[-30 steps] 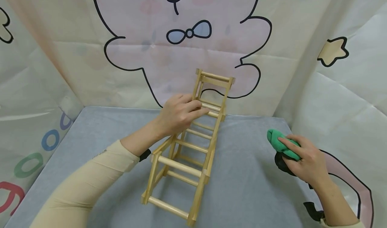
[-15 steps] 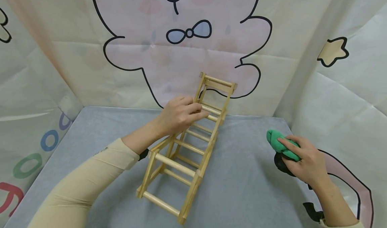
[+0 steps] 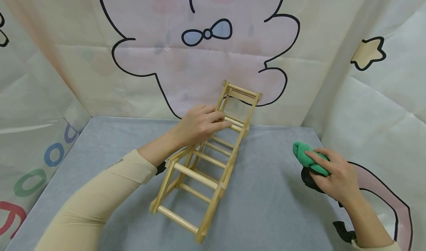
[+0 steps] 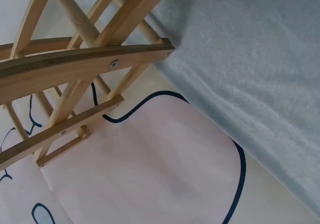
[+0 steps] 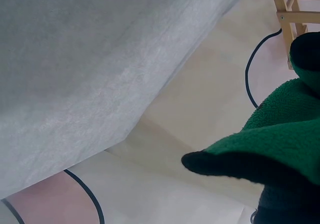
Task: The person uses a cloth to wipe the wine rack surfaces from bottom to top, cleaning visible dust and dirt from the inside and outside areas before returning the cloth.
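Note:
A light wooden rack (image 3: 196,176) with round rungs and slatted side rails stands at a slant on the grey-blue cloth, in the middle of the head view. My left hand (image 3: 201,124) grips its far left rail, fingers bent over near a pair of rungs. From the left wrist view, the wooden rack (image 4: 85,64) shows its rails and screw heads close up; the left hand is out of that frame. My right hand (image 3: 340,177) holds a bunched green cloth (image 3: 302,155) off to the right. In the right wrist view the green cloth (image 5: 280,134) has dark edges and folds.
Grey-blue fabric (image 3: 266,192) covers the table. Behind it hangs a pale curtain (image 3: 146,92) with a cartoon bear, and similar printed sheets rise on both sides. A black rounded thing (image 3: 309,180) sits under the right hand.
The rack has turned slightly: its near end swung left and its far top shifted right and down. My left hand stayed on it. The right hand and green cloth barely moved.

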### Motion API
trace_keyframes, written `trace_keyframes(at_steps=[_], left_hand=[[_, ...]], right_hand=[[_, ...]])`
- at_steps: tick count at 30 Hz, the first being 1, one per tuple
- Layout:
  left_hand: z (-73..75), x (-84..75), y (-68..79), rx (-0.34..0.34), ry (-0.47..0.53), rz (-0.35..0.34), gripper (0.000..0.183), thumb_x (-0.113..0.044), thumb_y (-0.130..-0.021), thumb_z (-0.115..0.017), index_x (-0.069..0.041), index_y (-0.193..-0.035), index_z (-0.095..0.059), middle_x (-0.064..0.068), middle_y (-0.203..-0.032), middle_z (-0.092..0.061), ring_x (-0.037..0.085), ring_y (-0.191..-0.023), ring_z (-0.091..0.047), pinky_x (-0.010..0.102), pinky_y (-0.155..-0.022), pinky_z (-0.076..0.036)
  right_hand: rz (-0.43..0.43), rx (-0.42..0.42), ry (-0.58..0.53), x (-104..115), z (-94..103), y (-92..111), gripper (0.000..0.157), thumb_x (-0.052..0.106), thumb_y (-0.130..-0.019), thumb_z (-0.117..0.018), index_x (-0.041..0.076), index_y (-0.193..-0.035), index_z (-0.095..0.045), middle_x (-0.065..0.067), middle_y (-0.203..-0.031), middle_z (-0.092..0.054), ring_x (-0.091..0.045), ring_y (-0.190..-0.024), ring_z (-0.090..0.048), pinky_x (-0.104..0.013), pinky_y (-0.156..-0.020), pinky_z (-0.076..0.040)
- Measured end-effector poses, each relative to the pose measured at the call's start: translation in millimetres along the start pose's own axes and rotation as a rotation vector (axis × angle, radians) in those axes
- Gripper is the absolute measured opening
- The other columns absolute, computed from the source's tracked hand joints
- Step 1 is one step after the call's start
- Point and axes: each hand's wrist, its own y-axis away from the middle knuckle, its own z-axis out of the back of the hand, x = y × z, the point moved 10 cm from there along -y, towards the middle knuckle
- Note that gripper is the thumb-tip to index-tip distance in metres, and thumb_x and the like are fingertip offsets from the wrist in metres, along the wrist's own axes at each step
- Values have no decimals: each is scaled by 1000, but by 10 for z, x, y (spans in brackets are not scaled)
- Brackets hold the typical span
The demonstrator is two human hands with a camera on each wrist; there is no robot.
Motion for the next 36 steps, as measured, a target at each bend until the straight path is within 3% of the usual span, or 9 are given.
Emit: trace_keyframes(at_steps=[11, 17, 22, 27, 32, 36], left_hand=[[-82, 64, -6, 16, 14, 27, 26, 5, -98, -67, -15, -106, -82, 4, -94, -73, 21, -74, -57, 31, -58, -46], [-5, 83, -15, 35, 12, 40, 22, 7, -94, -73, -13, -101, -78, 4, -93, -72, 21, -78, -62, 29, -62, -52], [268, 179, -4, 34, -1, 113, 17, 2, -94, -75, -10, -105, -77, 8, -98, -74, 27, -91, -70, 37, -71, -62], [691, 206, -43, 1, -22, 167, 19, 0, -93, -75, -10, -108, -73, 11, -98, -73, 32, -87, -71, 44, -63, -61], [1017, 27, -61, -25, -14, 164, 17, -3, -92, -78, -7, -109, -75, 14, -96, -73, 34, -81, -69, 45, -62, -60], [1128, -204, -6, 4, 19, 157, 13, -10, -98, -72, -6, -110, -75, 14, -99, -73, 33, -83, -70, 43, -65, -62]], right_hand=[[-7, 9, 6, -2, -47, 5, 50, 37, -92, -46, 4, -104, -82, -20, -102, -72, -33, -84, -62, -36, -53, -43], [-9, 1, 9, 10, -54, 5, 50, 38, -93, -47, 4, -102, -83, -20, -101, -72, -33, -84, -62, -36, -56, -43], [-12, 12, -5, 4, -51, 3, 50, 37, -92, -47, 3, -104, -82, -20, -102, -72, -32, -83, -61, -34, -54, -43], [-2, 21, -10, 16, -55, -11, 51, 37, -92, -47, 3, -105, -82, -20, -103, -71, -31, -83, -60, -33, -51, -42], [13, 4, -3, 41, -61, -35, 49, 36, -92, -47, 3, -102, -82, -21, -101, -72, -32, -83, -61, -33, -49, -42], [18, -3, -6, 61, -77, -47, 50, 36, -92, -47, 2, -101, -82, -21, -100, -72, -32, -83, -60, -32, -47, -41]])
